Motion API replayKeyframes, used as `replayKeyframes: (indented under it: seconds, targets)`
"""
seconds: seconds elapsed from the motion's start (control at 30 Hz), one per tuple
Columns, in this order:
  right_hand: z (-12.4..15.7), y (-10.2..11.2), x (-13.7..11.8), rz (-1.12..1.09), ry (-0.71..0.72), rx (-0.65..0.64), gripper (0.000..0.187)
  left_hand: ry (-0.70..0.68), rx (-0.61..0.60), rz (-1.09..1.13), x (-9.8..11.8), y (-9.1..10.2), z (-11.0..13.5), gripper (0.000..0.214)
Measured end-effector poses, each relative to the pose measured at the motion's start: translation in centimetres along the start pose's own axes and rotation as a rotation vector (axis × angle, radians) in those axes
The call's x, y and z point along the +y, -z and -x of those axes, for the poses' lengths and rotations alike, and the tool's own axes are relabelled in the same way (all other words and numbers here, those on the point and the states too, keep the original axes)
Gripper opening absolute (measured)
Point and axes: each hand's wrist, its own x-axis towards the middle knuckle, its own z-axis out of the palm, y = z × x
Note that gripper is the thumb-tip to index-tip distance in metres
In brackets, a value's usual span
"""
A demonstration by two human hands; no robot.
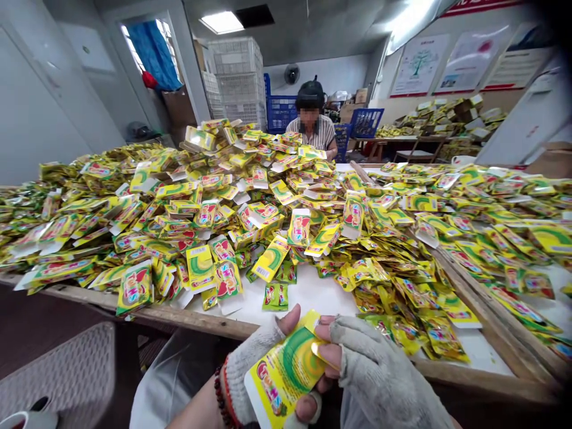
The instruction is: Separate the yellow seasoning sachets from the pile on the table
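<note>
A small yellow and green carton (288, 366) printed "Twins" lies tilted across my left hand (250, 351), which wears a fingerless knit glove and is wrapped round it. At the carton's far end, my right hand (375, 363), in a grey fingerless glove, pinches the edge near the flap with thumb and fingers. Whether anything is inside the carton cannot be seen. Just beyond my hands, a green sachet (275, 296) rests on the white tabletop (313, 292). A pile of yellow sachets (402, 292) is to the right of it.
Heaped cartons (205, 202) cover much of the table, bordered by a wooden edge (179, 316). A wooden divider (482, 298) runs along the right. Another person (315, 128) sits across the heap. A grey woven chair (62, 381) stands at lower left; stacked white crates (236, 77) are behind.
</note>
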Motion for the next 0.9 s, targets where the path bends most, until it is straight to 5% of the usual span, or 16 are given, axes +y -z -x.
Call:
replayKeyframes:
  seconds: [0.2, 0.5, 0.77, 0.9]
  targets:
    - [-2.7, 1.9, -2.2, 0.267, 0.299, 0.082, 0.03, 0.055, -0.006, -0.074, 0.2, -0.9, -0.1, 0.075]
    - [-1.2, -0.8, -0.9, 0.322, 0.143, 0.108, 0.027, -0.062, 0.087, -0.039, -0.6, 0.2, -0.9, 0.07]
    - [0.6, -0.7, -0.3, 0.389, 0.253, 0.041, 0.044, 0.092, 0.004, -0.034, 1.0, -1.5, 0.1, 0.063]
    - [0.6, -1.8, -0.3, 0.416, 0.269, 0.136, 0.036, -0.018, 0.131, -0.176, 0.3, 0.0, -1.5, 0.058]
